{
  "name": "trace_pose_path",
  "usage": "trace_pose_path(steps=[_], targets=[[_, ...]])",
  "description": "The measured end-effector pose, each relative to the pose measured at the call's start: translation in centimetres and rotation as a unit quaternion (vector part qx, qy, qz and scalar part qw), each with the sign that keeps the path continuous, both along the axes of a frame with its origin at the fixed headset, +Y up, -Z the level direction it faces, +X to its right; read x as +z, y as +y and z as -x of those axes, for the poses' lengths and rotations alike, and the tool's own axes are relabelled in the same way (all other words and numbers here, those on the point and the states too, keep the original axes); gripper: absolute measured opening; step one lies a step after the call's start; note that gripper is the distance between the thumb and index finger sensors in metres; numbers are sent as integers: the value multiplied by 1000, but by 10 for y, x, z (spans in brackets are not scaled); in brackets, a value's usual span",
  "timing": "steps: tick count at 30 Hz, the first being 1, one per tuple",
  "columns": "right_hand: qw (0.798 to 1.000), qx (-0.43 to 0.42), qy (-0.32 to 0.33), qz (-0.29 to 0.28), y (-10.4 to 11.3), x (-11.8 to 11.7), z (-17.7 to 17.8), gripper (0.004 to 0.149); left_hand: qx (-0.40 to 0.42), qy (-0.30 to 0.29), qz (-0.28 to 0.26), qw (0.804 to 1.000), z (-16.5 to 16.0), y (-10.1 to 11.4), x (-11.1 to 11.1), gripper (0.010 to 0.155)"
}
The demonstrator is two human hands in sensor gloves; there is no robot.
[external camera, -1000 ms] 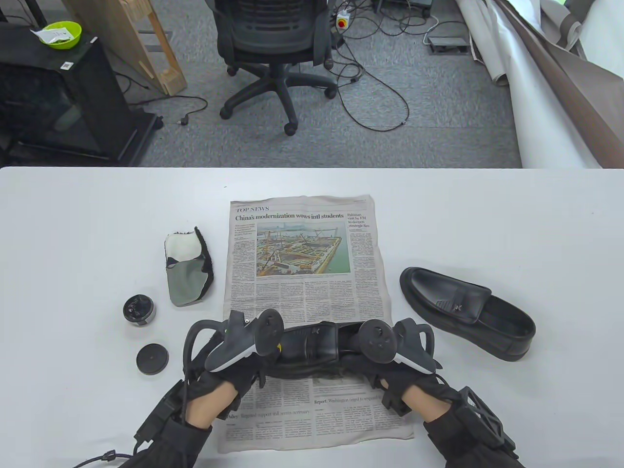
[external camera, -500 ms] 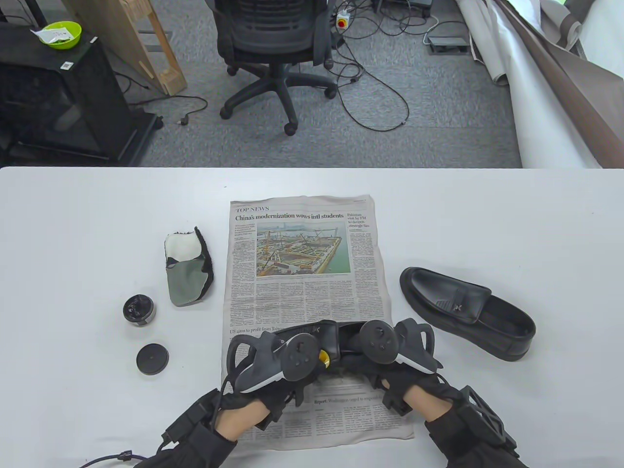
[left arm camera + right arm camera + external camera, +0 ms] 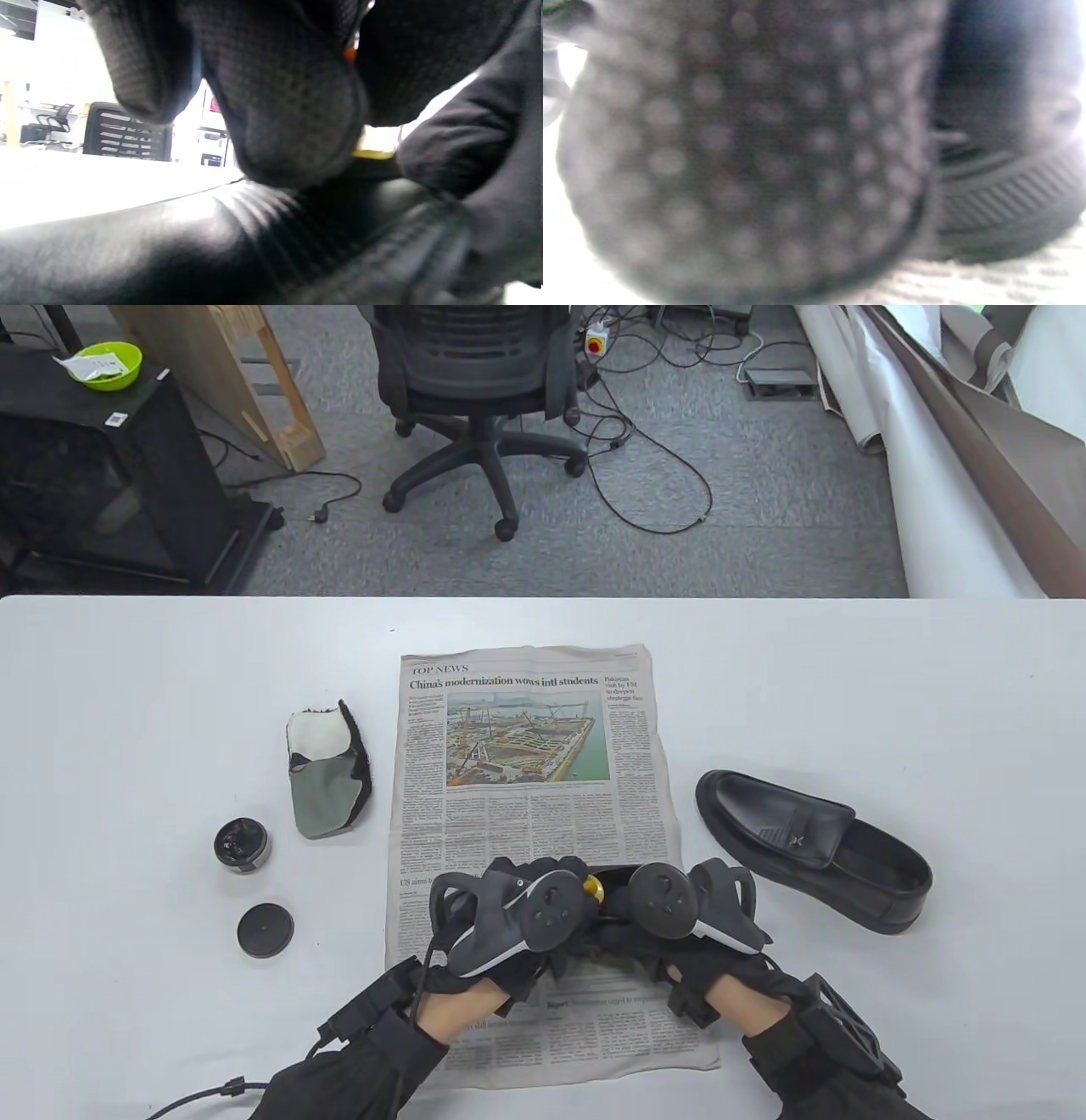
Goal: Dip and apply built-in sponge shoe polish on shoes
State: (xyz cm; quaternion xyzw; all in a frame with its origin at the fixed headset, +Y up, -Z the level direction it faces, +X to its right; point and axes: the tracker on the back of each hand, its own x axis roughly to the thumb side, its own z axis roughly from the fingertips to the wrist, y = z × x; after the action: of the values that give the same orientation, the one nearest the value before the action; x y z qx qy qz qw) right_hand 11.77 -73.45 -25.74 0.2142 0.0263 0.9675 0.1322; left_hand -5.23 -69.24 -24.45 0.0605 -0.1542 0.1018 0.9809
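Observation:
A black loafer lies on the newspaper near the table's front, mostly hidden under both hands. My left hand pinches a sponge applicator with a yellow-gold top and presses it on the shoe's upper. In the left wrist view my fingers sit on the glossy leather, with the yellow part behind them. My right hand grips the shoe's heel end. In the right wrist view a blurred glove finger fills the frame, with the ribbed sole beside it.
A second black loafer lies to the right, off the paper. An open polish tin, its black lid and a grey-and-white polishing mitt lie to the left of the newspaper.
My left hand has moved right along the shoe, from its toe end to the middle, carrying the yellow-topped applicator with it. My right hand has stayed on the shoe.

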Motion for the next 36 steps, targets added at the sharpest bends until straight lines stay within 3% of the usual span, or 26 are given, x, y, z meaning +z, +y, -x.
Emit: trace_pose_path(steps=[4,8,12,17,22,25,28,31,36], targets=[[1000,-1,2,2,0,0,0,45,-9,16,19,1000,1,-1,-15,46],[1000,0,2,1,0,0,0,45,-19,32,74,997,8,-2,-27,46],[1000,0,1,1,0,0,-1,45,-38,67,66,995,22,-6,-32,46],[1000,2,-4,1,0,0,0,45,-56,99,100,988,44,-9,-37,47],[1000,3,-6,2,0,0,0,45,-114,115,129,978,65,-5,-31,46],[1000,4,-7,1,0,0,0,45,-96,107,154,978,74,-2,-25,47],[1000,5,-8,1,1,0,0,45,-84,76,189,976,68,0,-14,47],[1000,5,-8,1,1,0,0,45,-100,56,185,976,57,0,-6,46],[1000,4,-7,1,1,0,0,45,-32,36,158,986,37,4,-1,46]])
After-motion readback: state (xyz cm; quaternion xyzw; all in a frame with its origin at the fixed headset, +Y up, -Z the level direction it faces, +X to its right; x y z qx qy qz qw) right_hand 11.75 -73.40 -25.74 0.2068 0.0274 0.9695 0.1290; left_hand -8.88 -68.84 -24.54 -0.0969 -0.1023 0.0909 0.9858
